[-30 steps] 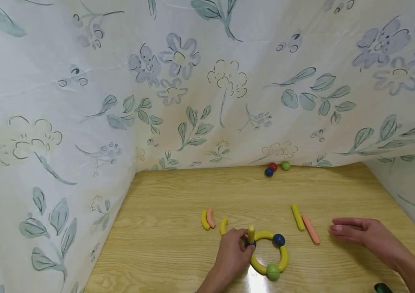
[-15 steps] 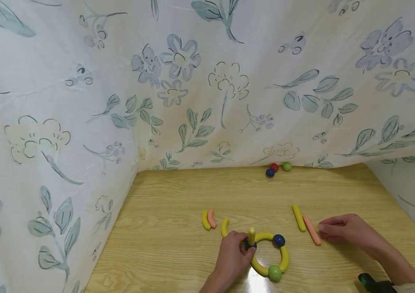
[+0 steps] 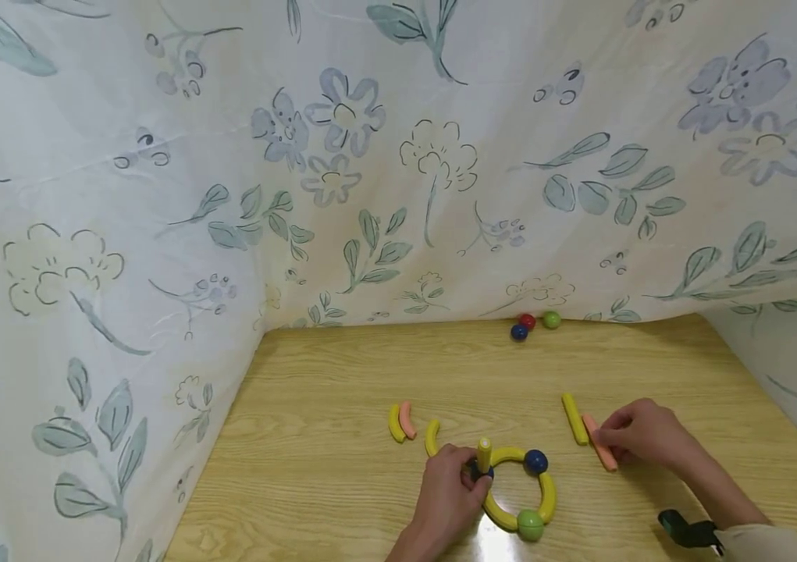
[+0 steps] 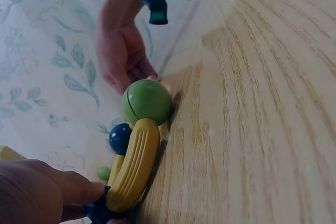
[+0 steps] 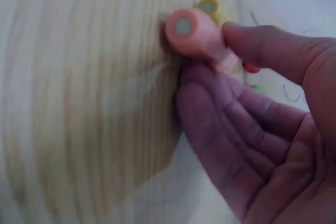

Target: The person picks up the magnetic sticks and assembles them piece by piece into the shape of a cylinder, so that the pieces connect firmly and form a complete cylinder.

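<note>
Under my right hand (image 3: 640,435) in the head view: pink stick (image 3: 609,460), freshly pinched, so each hand's got a piece now; my left hand (image 3: 446,485) pinches a blue ball (image 3: 489,473) on the yellow ring (image 3: 548,498). Left wrist: that hand half hides the ball. Right wrist: blurry, stick's far end hidden.

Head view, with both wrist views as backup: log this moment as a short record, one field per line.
Left hand: grips the ring's left blue ball
Right hand: holds the pink stick between thumb and fingers
Ring: three yellow curved pieces, two blue balls, one green ball
Upright: yellow stick on the gripped ball
Beside pink stick: another yellow stick, lying flat
Far edge: red ball, blue ball, green ball
Surface: wooden table
</note>
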The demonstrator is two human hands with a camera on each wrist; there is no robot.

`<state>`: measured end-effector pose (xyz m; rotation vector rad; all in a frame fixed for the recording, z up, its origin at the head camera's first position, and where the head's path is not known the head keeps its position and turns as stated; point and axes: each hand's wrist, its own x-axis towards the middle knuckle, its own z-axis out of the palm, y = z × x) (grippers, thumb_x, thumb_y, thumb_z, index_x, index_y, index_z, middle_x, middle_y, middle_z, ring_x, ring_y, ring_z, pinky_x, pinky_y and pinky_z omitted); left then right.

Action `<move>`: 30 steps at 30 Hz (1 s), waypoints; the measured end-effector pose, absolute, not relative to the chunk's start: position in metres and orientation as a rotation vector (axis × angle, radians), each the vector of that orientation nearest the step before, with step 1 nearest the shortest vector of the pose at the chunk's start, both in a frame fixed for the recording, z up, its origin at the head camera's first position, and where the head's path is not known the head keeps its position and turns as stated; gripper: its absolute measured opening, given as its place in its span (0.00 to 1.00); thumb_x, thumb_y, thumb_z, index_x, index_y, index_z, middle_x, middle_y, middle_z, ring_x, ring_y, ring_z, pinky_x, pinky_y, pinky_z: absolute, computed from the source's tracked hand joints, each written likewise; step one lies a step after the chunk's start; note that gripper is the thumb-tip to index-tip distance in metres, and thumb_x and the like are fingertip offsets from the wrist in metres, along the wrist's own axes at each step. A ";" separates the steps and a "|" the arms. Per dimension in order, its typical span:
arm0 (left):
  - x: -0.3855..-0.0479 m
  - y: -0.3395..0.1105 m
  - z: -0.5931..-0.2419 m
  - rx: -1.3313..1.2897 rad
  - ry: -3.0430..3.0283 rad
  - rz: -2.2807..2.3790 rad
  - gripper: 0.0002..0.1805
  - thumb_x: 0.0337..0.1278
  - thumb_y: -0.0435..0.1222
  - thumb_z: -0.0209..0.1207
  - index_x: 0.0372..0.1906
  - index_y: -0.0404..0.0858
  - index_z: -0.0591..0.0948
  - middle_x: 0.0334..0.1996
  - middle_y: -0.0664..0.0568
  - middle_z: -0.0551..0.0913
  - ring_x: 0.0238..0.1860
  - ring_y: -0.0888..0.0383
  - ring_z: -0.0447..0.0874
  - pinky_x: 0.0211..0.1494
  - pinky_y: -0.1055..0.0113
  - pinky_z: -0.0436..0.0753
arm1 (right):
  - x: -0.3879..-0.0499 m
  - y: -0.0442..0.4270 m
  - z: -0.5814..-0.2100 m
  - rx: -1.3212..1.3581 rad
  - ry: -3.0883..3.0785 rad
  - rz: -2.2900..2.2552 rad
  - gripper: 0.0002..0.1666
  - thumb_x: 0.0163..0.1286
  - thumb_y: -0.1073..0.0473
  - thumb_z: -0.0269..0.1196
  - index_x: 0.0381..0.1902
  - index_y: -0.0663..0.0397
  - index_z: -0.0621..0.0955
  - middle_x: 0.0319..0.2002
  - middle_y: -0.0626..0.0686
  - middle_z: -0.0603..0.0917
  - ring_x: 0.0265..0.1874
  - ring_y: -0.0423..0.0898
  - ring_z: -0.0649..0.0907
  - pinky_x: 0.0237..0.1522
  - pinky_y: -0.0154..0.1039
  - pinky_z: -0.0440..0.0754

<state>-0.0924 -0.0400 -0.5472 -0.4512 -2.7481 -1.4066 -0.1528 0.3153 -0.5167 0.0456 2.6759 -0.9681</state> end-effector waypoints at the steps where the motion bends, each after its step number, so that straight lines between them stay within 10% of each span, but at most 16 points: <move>1: -0.092 -0.040 -0.547 -0.451 -2.750 -1.403 0.14 0.61 0.33 0.76 0.51 0.37 0.92 0.36 0.56 0.84 0.29 0.75 0.74 0.37 0.78 0.77 | -0.152 0.313 -0.516 0.042 2.701 -0.936 0.15 0.71 0.50 0.77 0.39 0.58 0.93 0.29 0.46 0.90 0.28 0.44 0.86 0.30 0.41 0.84; 10: -0.092 -0.039 -0.549 -0.452 -2.741 -1.381 0.14 0.60 0.32 0.76 0.51 0.37 0.92 0.35 0.55 0.84 0.29 0.75 0.75 0.38 0.78 0.77 | -0.144 0.298 -0.505 -0.005 2.853 -0.765 0.15 0.68 0.53 0.75 0.38 0.62 0.91 0.32 0.50 0.89 0.30 0.46 0.82 0.30 0.42 0.80; 21: -0.090 -0.039 -0.549 -0.441 -2.735 -1.389 0.14 0.59 0.31 0.76 0.50 0.36 0.92 0.36 0.53 0.83 0.28 0.77 0.75 0.35 0.80 0.79 | -0.131 0.305 -0.478 0.068 2.770 -1.132 0.31 0.82 0.42 0.66 0.62 0.64 0.85 0.47 0.54 0.93 0.43 0.45 0.89 0.42 0.47 0.86; 30: -0.087 -0.037 -0.549 -0.427 -2.724 -1.365 0.14 0.58 0.32 0.77 0.49 0.36 0.92 0.34 0.55 0.83 0.28 0.76 0.73 0.37 0.80 0.77 | -0.108 0.274 -0.489 0.000 2.937 -1.444 0.27 0.79 0.51 0.72 0.67 0.63 0.83 0.53 0.61 0.92 0.41 0.27 0.88 0.39 0.29 0.88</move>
